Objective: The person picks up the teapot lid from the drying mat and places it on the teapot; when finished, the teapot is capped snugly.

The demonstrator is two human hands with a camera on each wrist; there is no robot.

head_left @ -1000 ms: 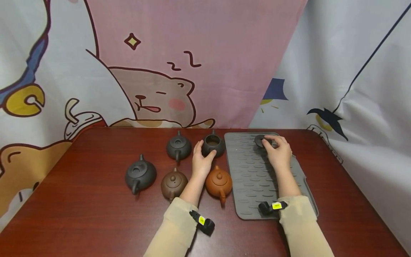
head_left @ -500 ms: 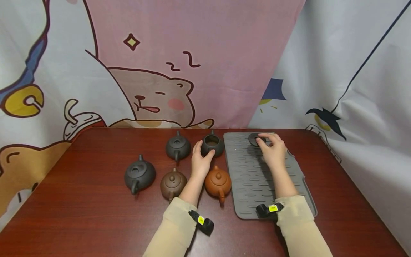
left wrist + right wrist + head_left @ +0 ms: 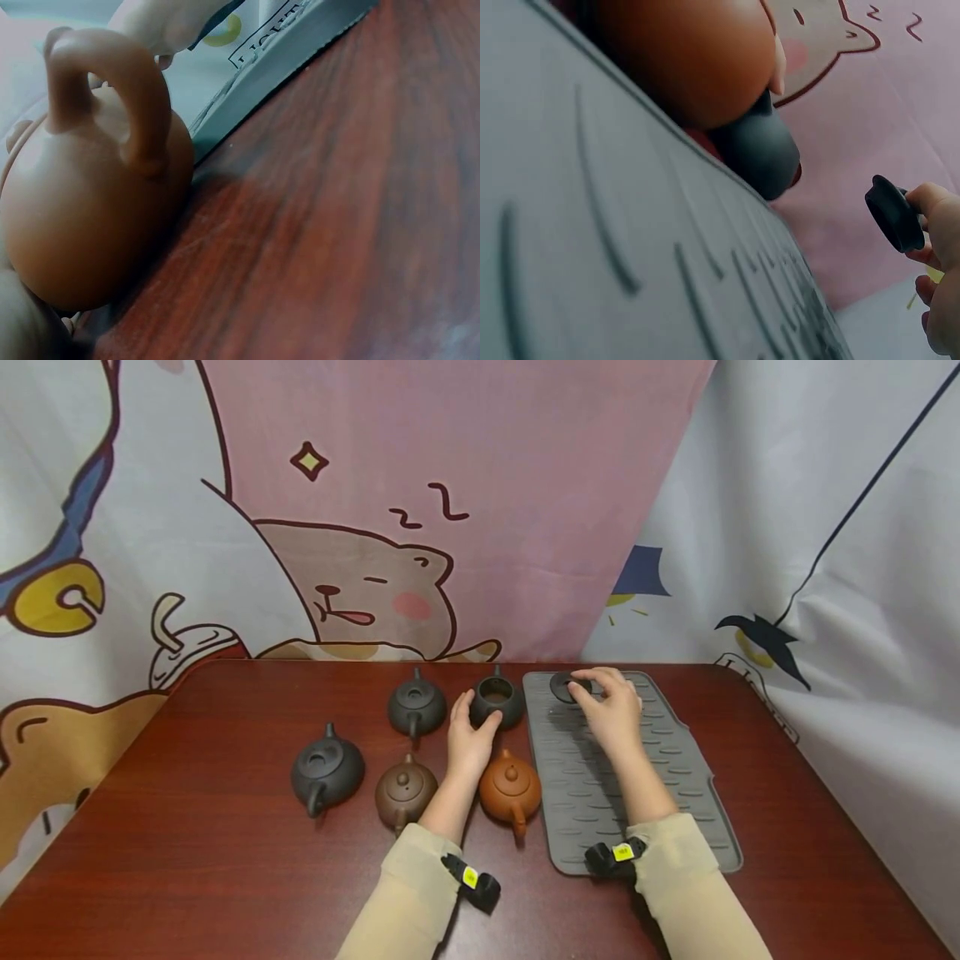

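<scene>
My left hand (image 3: 470,739) holds a lidless black teapot (image 3: 507,712), with fingers along its left side and the thumb at its front. Between thumb and fingers, my right hand (image 3: 613,710) pinches a black teapot lid (image 3: 564,687) above the grey mat (image 3: 577,793). In the right wrist view the lid (image 3: 891,214) is tilted and well clear of the mat, with its hollow underside partly showing. Close to my left wrist stands an orange teapot (image 3: 510,787) with its lid on; its handle (image 3: 154,97) looms large in the left wrist view.
Left of my left forearm stand a brown teapot (image 3: 406,789) and two black teapots, one at the back (image 3: 417,706) and one further left (image 3: 327,770), all lidded. A printed cloth (image 3: 525,510) hangs behind the table (image 3: 210,860).
My right hand has moved left over the mat with the lid, closer to the lidless teapot. The left hand and the teapots stay in place.
</scene>
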